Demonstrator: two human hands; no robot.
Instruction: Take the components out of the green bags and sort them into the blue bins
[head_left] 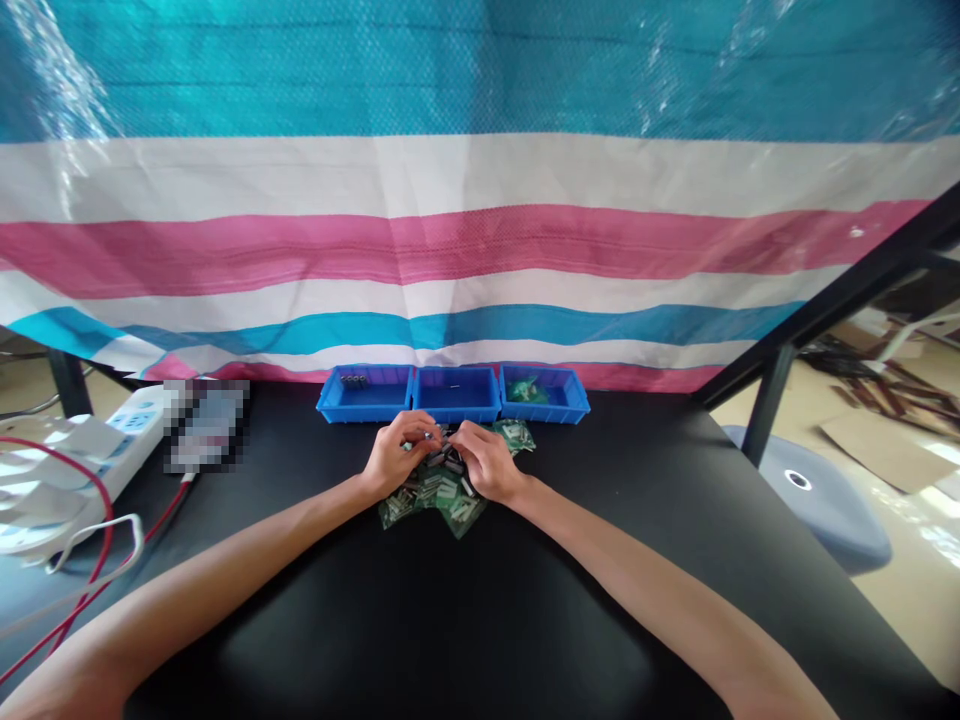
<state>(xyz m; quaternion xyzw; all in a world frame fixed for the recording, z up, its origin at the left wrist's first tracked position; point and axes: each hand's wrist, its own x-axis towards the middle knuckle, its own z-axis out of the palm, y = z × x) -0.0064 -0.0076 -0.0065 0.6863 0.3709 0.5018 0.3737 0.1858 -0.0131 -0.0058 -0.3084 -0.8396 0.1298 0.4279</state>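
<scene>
My left hand and my right hand meet above a pile of small green circuit boards with dark connectors on the black table. Both sets of fingers pinch toward a small dark part between them, though the fingers hide most of it. A smaller group of green boards lies just beyond my right hand. Three blue plastic bins stand in a row past the hands. The left bin holds a few dark cylinders, and the right bin holds green boards.
The middle blue bin holds a tiny pale piece. A white power strip with red and white cables and a pixelated object lie at the table's left. A striped tarp hangs behind, and a black frame rail runs along the right.
</scene>
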